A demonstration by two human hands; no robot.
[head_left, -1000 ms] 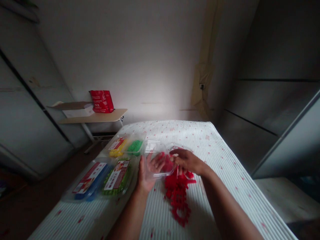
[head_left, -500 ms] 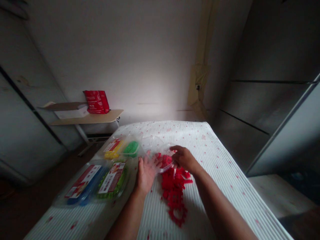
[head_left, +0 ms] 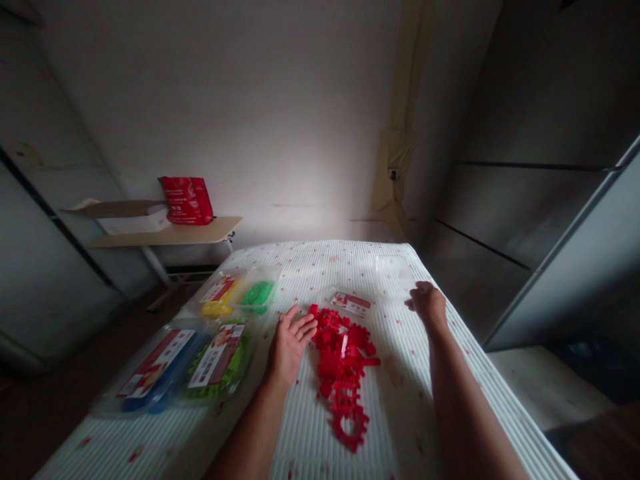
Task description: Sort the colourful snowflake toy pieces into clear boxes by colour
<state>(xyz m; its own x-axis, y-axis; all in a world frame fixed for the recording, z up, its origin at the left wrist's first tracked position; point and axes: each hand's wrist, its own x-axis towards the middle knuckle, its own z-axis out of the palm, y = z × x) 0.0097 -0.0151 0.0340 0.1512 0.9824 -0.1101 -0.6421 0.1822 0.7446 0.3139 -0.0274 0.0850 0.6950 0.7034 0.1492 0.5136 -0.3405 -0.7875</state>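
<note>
Between the hands (head_left: 289, 340) | red gear pieces (head_left: 340, 364) | nearer the left

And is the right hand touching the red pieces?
Apart. The head view shows a wide strip of cloth between the right hand and the red pieces.

Right hand (head_left: 429, 303) blurred, finger undersides hidden; contact with clear box (head_left: 394, 272) cannot be told. Box edges faint against patterned cloth (head_left: 400, 400), which bottom edge cuts off. Both forearms (head_left: 467, 413) cut off there too. Heaped red pieces (head_left: 345, 363) partly hide one another. Print on flat label (head_left: 351, 303) and red bag (head_left: 187, 200) too small to read. Dark cabinet (head_left: 540, 207) runs past right edge.
</note>
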